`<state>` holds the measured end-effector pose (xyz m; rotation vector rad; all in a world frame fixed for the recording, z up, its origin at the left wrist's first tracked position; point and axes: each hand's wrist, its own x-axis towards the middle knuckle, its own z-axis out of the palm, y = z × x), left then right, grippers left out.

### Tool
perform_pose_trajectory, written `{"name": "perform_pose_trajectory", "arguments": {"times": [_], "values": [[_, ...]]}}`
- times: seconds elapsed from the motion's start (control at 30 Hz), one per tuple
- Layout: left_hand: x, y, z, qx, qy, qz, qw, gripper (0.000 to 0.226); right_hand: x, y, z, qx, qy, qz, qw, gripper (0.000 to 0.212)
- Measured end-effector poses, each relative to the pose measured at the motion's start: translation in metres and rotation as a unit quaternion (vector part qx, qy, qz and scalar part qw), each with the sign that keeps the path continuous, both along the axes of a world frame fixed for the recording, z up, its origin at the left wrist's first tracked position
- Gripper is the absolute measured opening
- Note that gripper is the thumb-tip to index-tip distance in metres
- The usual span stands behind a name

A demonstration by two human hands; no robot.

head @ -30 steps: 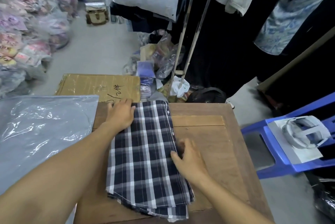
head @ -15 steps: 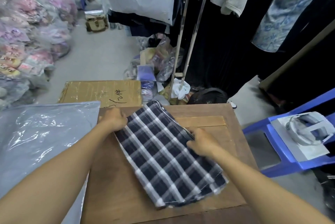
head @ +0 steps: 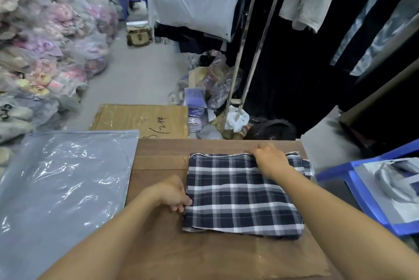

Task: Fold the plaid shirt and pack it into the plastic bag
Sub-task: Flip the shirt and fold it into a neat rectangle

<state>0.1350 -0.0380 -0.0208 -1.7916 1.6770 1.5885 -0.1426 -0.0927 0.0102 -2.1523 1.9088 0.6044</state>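
Our left hand's fingers [head: 181, 206] pinch the left edge of the folded navy-and-white plaid shirt [head: 243, 198]; our right hand [head: 271, 160] lies flat on its far edge, gripping nothing we can see. The shirt sits on the brown wooden surface [head: 158, 159], long side running left to right. The clear plastic bag [head: 63, 184] lies to its left, nearer our left hand [head: 171, 193].

Matt woven cloth plaid shirt [head: 244, 193] on matt wood table [head: 204, 257]; glossy crinkled plastic bag [head: 63, 184].
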Motion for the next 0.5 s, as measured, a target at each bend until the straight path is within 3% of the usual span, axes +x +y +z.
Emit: {"name": "perform_pose_trajectory", "arguments": {"times": [0.2,0.3,0.37,0.5], "values": [[0.009,-0.006,0.007,-0.009,-0.013,0.02,1.0,0.028,-0.006,0.005,-0.008,-0.026,-0.018,0.008,0.999,0.059],[0.042,-0.028,0.009,-0.15,-0.03,0.129,0.98,0.035,-0.002,0.007,-0.006,-0.064,-0.014,0.017,0.998,0.051],[0.069,-0.041,0.017,-0.235,-0.094,0.165,0.953,0.028,0.006,0.01,-0.005,-0.108,-0.007,0.072,0.992,0.046],[0.117,-0.067,0.022,-0.31,-0.174,0.202,0.913,0.027,0.034,0.024,-0.003,-0.135,-0.065,0.132,0.98,0.036]]}}
